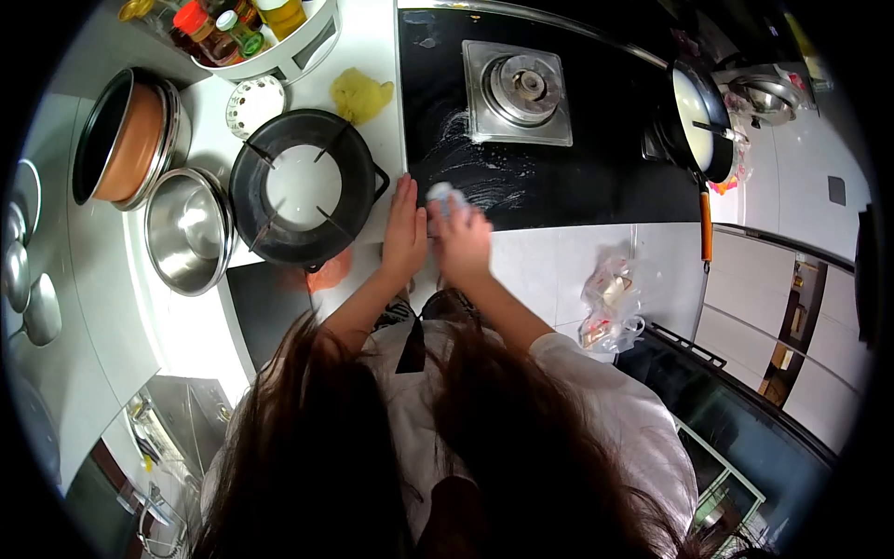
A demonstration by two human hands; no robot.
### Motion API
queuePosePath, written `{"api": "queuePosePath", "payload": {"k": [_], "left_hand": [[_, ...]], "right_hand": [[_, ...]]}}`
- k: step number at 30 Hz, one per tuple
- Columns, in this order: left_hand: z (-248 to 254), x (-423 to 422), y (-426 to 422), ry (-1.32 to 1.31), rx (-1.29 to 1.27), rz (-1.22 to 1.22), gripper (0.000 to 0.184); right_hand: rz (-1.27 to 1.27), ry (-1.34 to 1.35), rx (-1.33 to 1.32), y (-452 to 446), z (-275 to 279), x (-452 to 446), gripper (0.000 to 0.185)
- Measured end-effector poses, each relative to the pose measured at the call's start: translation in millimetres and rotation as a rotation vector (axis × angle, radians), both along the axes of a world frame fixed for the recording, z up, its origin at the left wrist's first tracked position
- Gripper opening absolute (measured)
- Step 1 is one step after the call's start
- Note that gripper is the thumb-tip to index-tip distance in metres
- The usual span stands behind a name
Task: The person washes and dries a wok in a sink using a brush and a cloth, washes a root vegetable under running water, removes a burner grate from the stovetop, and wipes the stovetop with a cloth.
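On the black glass cooktop [568, 191], near its left front corner, my right hand [463, 244] presses down with its fingers closed over a wadded white-and-blue cloth [444, 195]. White foamy smears cover the glass beside it. My left hand [404, 240] rests with fingers stretched out at the counter's edge by the cooktop, holding nothing. Just left of it, a black ring-shaped pot stand [250, 200] with inward prongs lies on the white counter. Behind the smears is a bare metal burner [529, 86].
A crumpled yellow cloth [360, 95], a patterned white dish [255, 105], steel bowls [184, 228] and a copper-coloured pot [138, 140] stand left. A bottle rack [312, 47] is behind. A wok [694, 121] sits on the right, its wooden handle [705, 219] jutting past the front edge.
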State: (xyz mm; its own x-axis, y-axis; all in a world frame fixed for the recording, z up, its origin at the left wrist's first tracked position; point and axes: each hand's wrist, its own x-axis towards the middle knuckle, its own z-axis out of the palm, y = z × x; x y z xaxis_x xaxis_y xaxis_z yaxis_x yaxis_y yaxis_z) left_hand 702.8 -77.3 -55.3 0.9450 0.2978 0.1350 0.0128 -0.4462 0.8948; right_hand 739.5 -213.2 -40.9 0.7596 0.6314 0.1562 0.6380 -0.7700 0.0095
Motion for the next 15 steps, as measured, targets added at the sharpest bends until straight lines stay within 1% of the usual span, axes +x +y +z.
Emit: {"api": "queuePosePath", "payload": {"k": [1,2,3,5,6,8,9,11,12,14,15], "left_hand": [[2,3,1,0.01,0.074,-0.028,0.049],[3,5,1,0.02,0.147,-0.055,0.05],[2,8,1,0.05,0.283,-0.099,0.052],[-1,14,0,0.104,0.558,-0.182,0.057],[-1,16,-1,0.107,0.59,-0.21,0.059],[1,23,-5,0.11,0.655,-0.27,0.063],[0,28,-6,0.104,0.674,-0.254,0.064],[-4,37,-11,0.095,0.705,-0.227,0.067],[-6,41,-11,0.085,0.709,-0.219,0.067],[-9,57,-6,0.055,0.724,-0.195,0.069],[-9,63,-5,0.042,0.711,-0.176,0.068]], "right_hand": [[-0.065,-0.014,-0.078,-19,6,9,0.055],[-0.17,-0.038,0.028,-49,-6,26,0.052],[-0.279,-0.12,-0.012,-75,-6,44,0.048],[-0.467,-0.172,-0.039,-125,-10,79,0.048],[-0.544,-0.198,-0.069,-134,-11,89,0.049],[-0.676,-0.07,-0.066,-109,-4,91,0.048],[-0.586,-0.047,-0.038,-88,0,81,0.047],[-0.445,0.068,-0.1,-48,-11,44,0.053],[-0.231,-0.021,0.002,-36,7,31,0.055],[-0.14,0.017,0.027,-54,13,33,0.054],[-0.249,0.003,0.012,-77,5,46,0.054]]}}
